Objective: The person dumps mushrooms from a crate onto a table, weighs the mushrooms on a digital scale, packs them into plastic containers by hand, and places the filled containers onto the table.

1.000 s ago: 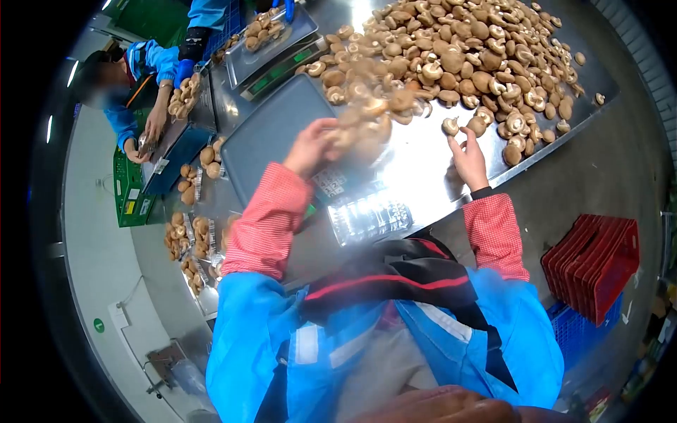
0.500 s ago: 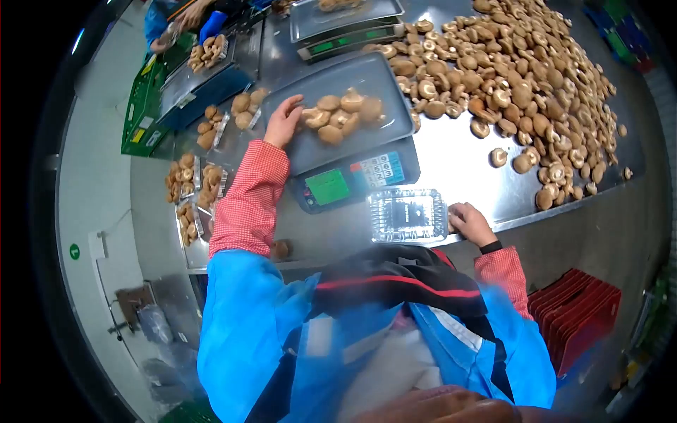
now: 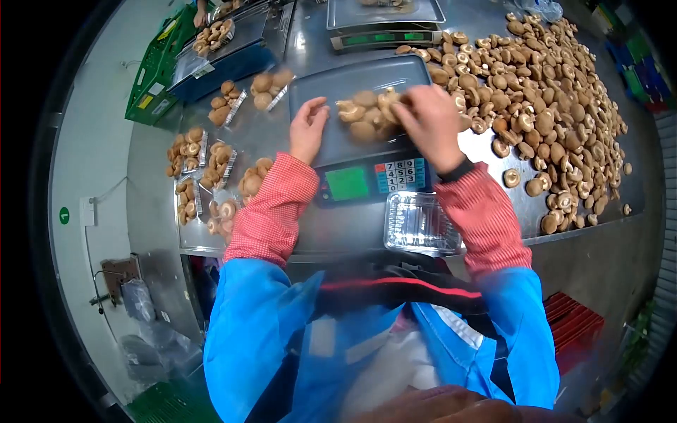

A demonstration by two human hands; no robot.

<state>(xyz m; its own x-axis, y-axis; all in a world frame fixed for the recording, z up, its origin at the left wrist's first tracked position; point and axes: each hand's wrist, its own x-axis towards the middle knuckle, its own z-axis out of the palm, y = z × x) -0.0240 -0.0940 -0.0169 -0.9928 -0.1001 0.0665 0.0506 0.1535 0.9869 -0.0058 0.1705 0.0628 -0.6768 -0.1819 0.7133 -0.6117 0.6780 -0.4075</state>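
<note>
Several mushrooms (image 3: 363, 130) lie together on the grey tray of a scale (image 3: 342, 74), which has a green display and a keypad. My left hand (image 3: 309, 130) is over the tray's left side, fingers apart, with nothing in it. From the right, my right hand (image 3: 430, 123) reaches onto the mushroom group, its fingertips at the rightmost mushroom; it is smeared by motion, and I cannot make out whether it grips one. An open clear plastic container (image 3: 419, 224) sits just below the scale, near the table's front edge, partly behind my right sleeve.
A large mushroom heap (image 3: 543, 113) covers the table's right side. Packed mushroom trays (image 3: 189, 149) stand at the left. Behind are a second scale (image 3: 384, 35), a blue-sided box (image 3: 226, 74) and a green crate (image 3: 156, 77). Red crates (image 3: 571, 321) are on the floor at the right.
Mushrooms carried by my left hand now rest on the scale tray, and that hand is empty. My right hand has moved from the clear container up to the mushrooms. The view has shifted.
</note>
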